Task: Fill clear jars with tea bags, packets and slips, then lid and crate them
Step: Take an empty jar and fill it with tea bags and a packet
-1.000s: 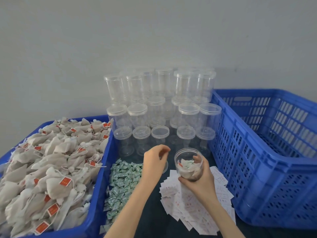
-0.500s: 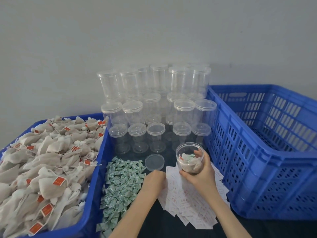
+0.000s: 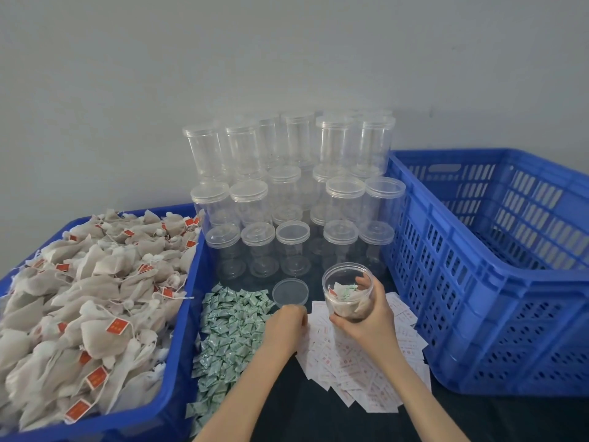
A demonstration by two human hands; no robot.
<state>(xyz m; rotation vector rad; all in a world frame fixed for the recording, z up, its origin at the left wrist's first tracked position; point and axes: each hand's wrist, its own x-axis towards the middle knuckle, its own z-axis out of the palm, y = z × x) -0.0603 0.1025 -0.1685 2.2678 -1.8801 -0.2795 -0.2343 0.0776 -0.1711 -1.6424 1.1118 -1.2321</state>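
Dark tabletop (image 3: 277, 419) against plain grey wall. Right hand (image 3: 371, 317) grips open jar (image 3: 347, 291) above white slips (image 3: 360, 368), fingers curled round its wall; tea bags and one green packet inside. Left hand (image 3: 285, 327) rests knuckles-up at edge of slips, fingers curled under (whether pinching slip, cannot tell). Loose lid (image 3: 290, 292) lies flat just behind it. Green packets (image 3: 229, 330) piled left; tea-bag crate (image 3: 178, 314) far left, empty crate (image 3: 478, 282) right, lidded jar stack (image 3: 293, 193) behind.
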